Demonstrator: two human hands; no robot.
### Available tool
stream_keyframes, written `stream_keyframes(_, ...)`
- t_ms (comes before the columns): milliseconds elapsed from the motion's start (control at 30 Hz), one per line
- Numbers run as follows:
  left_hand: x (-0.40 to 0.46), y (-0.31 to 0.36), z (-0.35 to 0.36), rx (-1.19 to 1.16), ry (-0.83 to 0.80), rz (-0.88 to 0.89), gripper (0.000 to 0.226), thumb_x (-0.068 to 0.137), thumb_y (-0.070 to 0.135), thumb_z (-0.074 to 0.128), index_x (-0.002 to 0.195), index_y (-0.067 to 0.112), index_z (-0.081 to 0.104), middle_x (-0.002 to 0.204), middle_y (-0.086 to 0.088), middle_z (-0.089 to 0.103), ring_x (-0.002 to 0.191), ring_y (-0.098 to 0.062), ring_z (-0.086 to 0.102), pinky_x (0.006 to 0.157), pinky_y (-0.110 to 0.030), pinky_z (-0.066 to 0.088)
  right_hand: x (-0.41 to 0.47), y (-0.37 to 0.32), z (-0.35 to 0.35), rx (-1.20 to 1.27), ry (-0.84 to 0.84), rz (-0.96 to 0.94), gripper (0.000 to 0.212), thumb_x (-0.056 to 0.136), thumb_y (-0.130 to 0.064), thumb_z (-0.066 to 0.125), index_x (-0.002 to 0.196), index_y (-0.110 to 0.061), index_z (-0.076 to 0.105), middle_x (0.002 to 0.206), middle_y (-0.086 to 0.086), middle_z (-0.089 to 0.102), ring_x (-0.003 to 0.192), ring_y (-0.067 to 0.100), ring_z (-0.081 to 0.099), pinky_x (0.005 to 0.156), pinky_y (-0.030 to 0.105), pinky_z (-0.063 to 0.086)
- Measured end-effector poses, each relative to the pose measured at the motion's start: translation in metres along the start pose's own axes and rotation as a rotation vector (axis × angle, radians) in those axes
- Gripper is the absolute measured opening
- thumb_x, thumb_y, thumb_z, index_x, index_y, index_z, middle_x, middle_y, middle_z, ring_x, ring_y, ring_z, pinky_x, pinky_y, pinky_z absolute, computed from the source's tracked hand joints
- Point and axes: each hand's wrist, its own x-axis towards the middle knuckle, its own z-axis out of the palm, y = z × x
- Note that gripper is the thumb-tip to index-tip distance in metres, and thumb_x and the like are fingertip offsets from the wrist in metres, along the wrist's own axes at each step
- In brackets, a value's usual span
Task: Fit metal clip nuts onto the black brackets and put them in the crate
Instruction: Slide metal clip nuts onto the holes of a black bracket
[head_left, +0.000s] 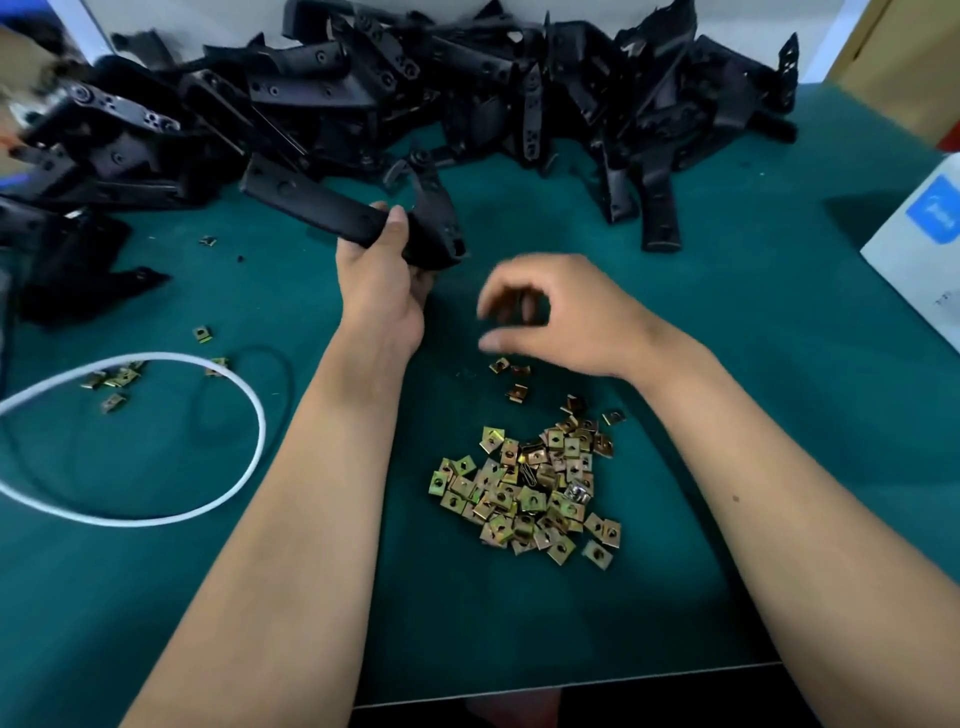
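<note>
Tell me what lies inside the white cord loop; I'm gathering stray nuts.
Inside the white cord loop, a few clip nuts lie on the green mat. Nothing covers them; a thin black loop overlaps its right side.

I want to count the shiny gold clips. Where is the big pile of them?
In the head view, the pile of clip nuts lies on the green table, low and middle, between the person's two forearms, just below the right hand.

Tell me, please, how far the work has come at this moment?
Done: nothing provable; no crate is in view. In hand: the left hand grips one bracket, while the right hand, blurred, curls above the nuts; whether it holds one is unclear. Left: a big bracket pile and many loose nuts remain.
</note>
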Motion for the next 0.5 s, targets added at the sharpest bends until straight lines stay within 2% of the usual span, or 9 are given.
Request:
stream_keyframes(67, 0.000, 0.000, 0.000, -0.063, -0.006, -0.034, 0.012, 0.103, 0.009, 0.058, 0.098, 0.019, 0.053, 0.088, 0.002, 0.071, 0.073, -0.013, 0.072, 0.060, -0.028, 0.055, -0.004, -0.002, 0.000, -0.087, -0.154, 0.007, 0.024, 0.078, -0.035, 0.089, 0.096, -0.025, 0.077, 0.091, -0.011, 0.064, 0.078, 0.004, 0.057, 0.071, 0.019, 0.045)
stream_keyframes(167, -0.004, -0.001, 0.000, -0.083, -0.018, -0.063, 0.011, 0.103, 0.005, 0.057, 0.104, 0.013, 0.050, 0.082, -0.001, 0.065, 0.057, -0.013, 0.065, 0.053, -0.027, 0.050, -0.007, 0.000, 0.003, -0.091, -0.188, 0.027, 0.014, 0.080, -0.030, 0.088, 0.084, -0.025, 0.076, 0.086, -0.009, 0.066, 0.075, 0.006, 0.059, 0.069, 0.023, 0.046)
stream_keyframes(267, -0.007, -0.004, 0.001, -0.002, 0.015, -0.014, 0.012, 0.102, 0.012, 0.059, 0.098, 0.014, 0.048, 0.073, 0.000, 0.056, 0.050, -0.012, 0.053, 0.048, -0.025, 0.042, -0.005, 0.002, 0.009, 0.059, -0.013, 0.043, 0.011, 0.084, -0.022, 0.085, 0.084, -0.021, 0.074, 0.081, -0.007, 0.071, 0.071, 0.004, 0.062, 0.069, 0.022, 0.048)
stream_keyframes(367, -0.012, -0.011, 0.003, 0.091, 0.033, 0.061, 0.017, 0.101, 0.020, 0.063, 0.094, 0.015, 0.048, 0.078, 0.001, 0.054, 0.064, -0.013, 0.054, 0.061, -0.030, 0.047, -0.002, 0.001, 0.017, 0.387, 0.257, 0.059, 0.010, 0.089, -0.012, 0.079, 0.098, -0.016, 0.078, 0.086, -0.006, 0.076, 0.077, 0.008, 0.068, 0.074, 0.023, 0.054)
stream_keyframes(433, -0.013, -0.015, 0.005, 0.120, 0.036, 0.067, 0.015, 0.100, 0.023, 0.064, 0.097, 0.015, 0.051, 0.085, 0.000, 0.059, 0.073, -0.014, 0.059, 0.070, -0.032, 0.051, -0.001, -0.003, 0.023, 0.558, 0.346, 0.085, 0.014, 0.092, -0.005, 0.074, 0.101, -0.013, 0.080, 0.084, -0.003, 0.077, 0.075, 0.009, 0.071, 0.073, 0.021, 0.055)
stream_keyframes(500, -0.014, -0.019, 0.006, 0.124, 0.038, 0.068, 0.014, 0.100, 0.023, 0.063, 0.100, 0.015, 0.052, 0.088, -0.001, 0.060, 0.075, -0.014, 0.060, 0.072, -0.031, 0.053, 0.001, -0.007, 0.028, 0.751, 0.404, 0.141, 0.016, 0.091, 0.003, 0.071, 0.099, -0.009, 0.079, 0.084, 0.004, 0.078, 0.078, 0.018, 0.076, 0.075, 0.024, 0.059)
